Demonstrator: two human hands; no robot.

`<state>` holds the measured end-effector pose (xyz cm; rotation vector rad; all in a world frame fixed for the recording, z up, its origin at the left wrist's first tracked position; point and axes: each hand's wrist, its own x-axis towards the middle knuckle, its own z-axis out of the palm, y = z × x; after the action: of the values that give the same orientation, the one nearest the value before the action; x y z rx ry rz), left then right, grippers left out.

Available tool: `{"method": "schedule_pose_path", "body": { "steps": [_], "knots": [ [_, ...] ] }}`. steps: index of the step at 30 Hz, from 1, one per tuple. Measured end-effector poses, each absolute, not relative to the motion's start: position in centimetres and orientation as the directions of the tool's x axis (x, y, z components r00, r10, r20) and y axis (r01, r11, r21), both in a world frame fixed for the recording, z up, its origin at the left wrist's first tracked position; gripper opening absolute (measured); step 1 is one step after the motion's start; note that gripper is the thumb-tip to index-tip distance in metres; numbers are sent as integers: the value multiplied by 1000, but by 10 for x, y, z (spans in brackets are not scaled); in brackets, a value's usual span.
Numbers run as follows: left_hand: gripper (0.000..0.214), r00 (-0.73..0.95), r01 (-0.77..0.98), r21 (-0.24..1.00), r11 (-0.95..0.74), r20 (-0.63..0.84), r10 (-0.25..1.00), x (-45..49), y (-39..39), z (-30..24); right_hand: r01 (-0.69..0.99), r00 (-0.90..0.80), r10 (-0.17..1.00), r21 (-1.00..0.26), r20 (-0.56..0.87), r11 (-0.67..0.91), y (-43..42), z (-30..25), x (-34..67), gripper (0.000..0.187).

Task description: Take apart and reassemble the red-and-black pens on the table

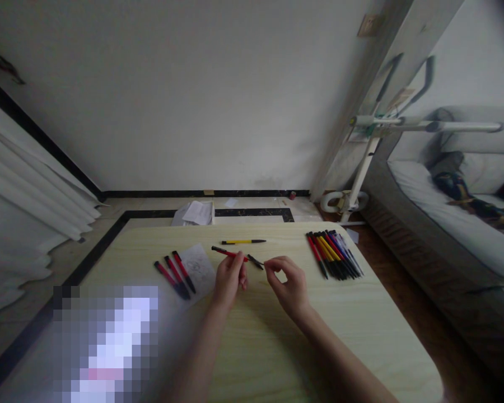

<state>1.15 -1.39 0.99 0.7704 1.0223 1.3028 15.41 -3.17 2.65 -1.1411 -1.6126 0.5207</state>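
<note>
My left hand [230,275] grips a red pen [224,252] with a black end, its fingers wrapped round the barrel. To the right of it, my right hand [288,280] has thumb and forefinger pinched together on a thin dark piece [261,263], too small to name surely. A short black part [254,261] shows between the two hands; whether it touches the red pen is unclear. Just beyond the hands lies a yellow pen [243,242] with black ends.
Several pens [334,254] in red, yellow and blue lie side by side at the table's right. Three red-and-black pens [177,273] rest at the left, partly over a printed sheet [199,271]. The wooden table [361,336] faces a wall; exercise equipment [363,168] and a sofa [428,196] stand right.
</note>
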Motion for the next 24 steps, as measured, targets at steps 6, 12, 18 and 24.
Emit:
{"method": "schedule_pose_path", "body": {
  "steps": [6, 12, 18, 24],
  "knots": [
    [30, -7, -308, 940, 149, -159, 987, 12, -15, 8, 414, -12, 879, -798, 477, 439, -31, 24, 154, 13],
    [30, -30, -288, 946, 146, -161, 987, 13, -15, 9, 375, -11, 902, -834, 433, 405, -30, 24, 154, 12],
    [30, -27, -296, 941, 163, -179, 983, 13, -14, 8, 262, 46, 951, -923, 305, 283, -29, 18, 153, 11],
    [31, -15, -299, 935, 190, -203, 979, 13, -14, 10, 145, 83, 977, -972, 197, 184, -26, 13, 153, 12]
  ]
}}
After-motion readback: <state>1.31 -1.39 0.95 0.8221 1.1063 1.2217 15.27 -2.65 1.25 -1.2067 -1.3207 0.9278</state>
